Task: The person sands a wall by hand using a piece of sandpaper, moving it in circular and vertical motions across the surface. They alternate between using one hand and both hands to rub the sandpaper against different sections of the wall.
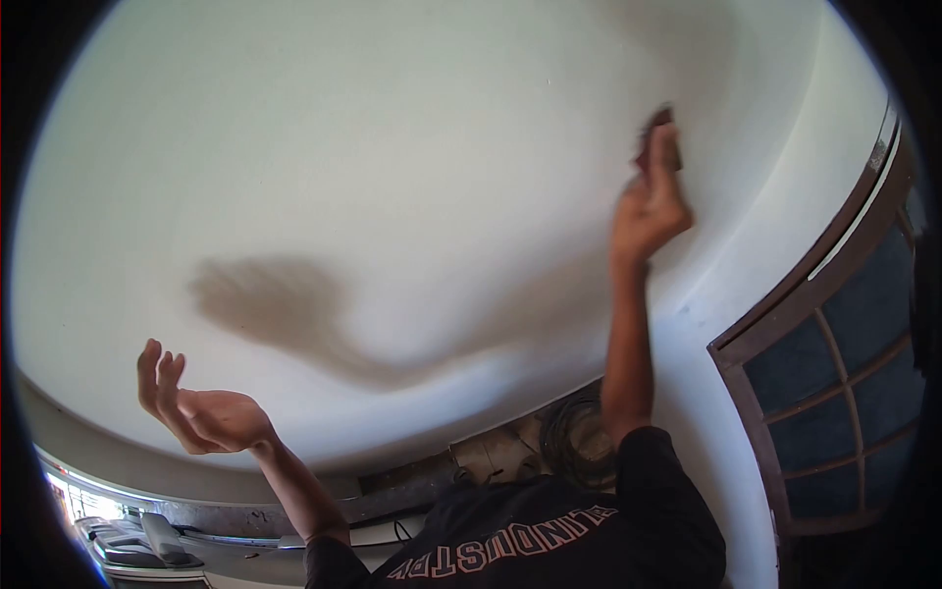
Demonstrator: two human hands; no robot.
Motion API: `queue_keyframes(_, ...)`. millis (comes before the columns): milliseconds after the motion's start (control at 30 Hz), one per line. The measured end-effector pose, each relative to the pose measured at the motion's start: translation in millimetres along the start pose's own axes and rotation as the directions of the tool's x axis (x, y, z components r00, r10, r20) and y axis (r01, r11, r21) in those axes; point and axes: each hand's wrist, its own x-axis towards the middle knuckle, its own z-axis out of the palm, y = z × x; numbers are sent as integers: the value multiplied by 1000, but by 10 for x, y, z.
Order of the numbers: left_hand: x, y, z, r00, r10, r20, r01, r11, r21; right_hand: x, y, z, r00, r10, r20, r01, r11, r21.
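Note:
My right hand (652, 208) is raised high at the upper right, its fingers closed around a dark reddish-brown flat piece (646, 140). Motion blur hides what kind of thing it is. The piece is against or very close to the broad white plastered surface (422, 167); contact cannot be made out. Lower at the left, my left hand (211, 417) holds nothing, its fingers apart and slightly curled. A soft shadow of a hand and arm falls across the white surface between my hands.
A brown-framed paned door or window (829, 383) stands at the right. Behind my black shirt (549, 540) lie a coil of dark cable (579, 437) and a ledge with clutter. Grey objects (137, 540) sit by a bright opening at the lower left.

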Motion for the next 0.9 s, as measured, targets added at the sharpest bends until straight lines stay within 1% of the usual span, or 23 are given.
queue_keyframes(33, 26, 17, 33, 1000, -9, 2, 9, 1000, -18, -105, -51, 62, 990, -142, 5, 143, 988, -54)
queue_keyframes(100, 102, -4, 141, 1000, -14, -20, 13, 998, -54, -368, -462, -150, 977, -14, 213, -15, 991, 133)
queue_keyframes(167, 95, -113, 153, 1000, 2, -28, -3, 999, -33, -339, -598, -238, 973, 43, 227, -88, 978, 191)
queue_keyframes(233, 43, -210, 78, 1000, 14, -9, -14, 1000, -6, -102, -423, -146, 991, 42, 130, -39, 999, -30)
queue_keyframes(267, 5, -222, 71, 1000, -27, -4, 26, 999, -26, -96, -367, -94, 981, 141, 135, -141, 990, -16)
queue_keyframes(367, -91, -234, 80, 992, -122, -14, 122, 992, -24, -245, -374, -42, 991, -59, 122, 70, 994, -86)
queue_keyframes(400, -129, -263, 63, 991, -131, 3, 131, 991, 8, -308, -487, -75, 951, -112, 289, 180, 958, -222)
queue_keyframes(500, -200, -376, 77, 992, -122, -35, 118, 989, -92, -503, -480, 89, 941, -145, 306, 120, 988, 98)
queue_keyframes(533, -234, -460, 22, 996, -91, 19, 93, 992, -84, -571, -523, 122, 943, -144, 300, 115, 987, 112)
queue_keyframes(633, -227, -414, 79, 996, -85, 42, 88, 992, -87, -542, -335, 185, 951, -67, 303, 99, 991, -92)
queue_keyframes(667, -220, -400, 70, 993, -104, 50, 108, 990, -89, -374, -308, 163, 952, 24, 304, 17, 991, -131)
queue_keyframes(733, -201, -381, 76, 988, -139, 62, 145, 984, -105, -29, -106, 219, 968, 64, 242, -44, 995, -88)
queue_keyframes(767, -207, -388, 90, 988, -138, 68, 145, 983, -117, 39, -43, 188, 971, 94, 219, -79, 994, -76)
queue_keyframes(800, -217, -394, 85, 987, -139, 74, 148, 981, -124, -67, -111, 197, 972, 99, 214, -90, 995, -52)
queue_keyframes(833, -232, -408, 85, 989, -138, 56, 144, 981, -126, -230, -200, 211, 971, 40, 235, -32, 999, -39)
queue_keyframes(900, -229, -412, 115, 991, -126, 48, 130, 985, -111, -390, -490, 231, 976, -34, 215, 29, 999, 27)
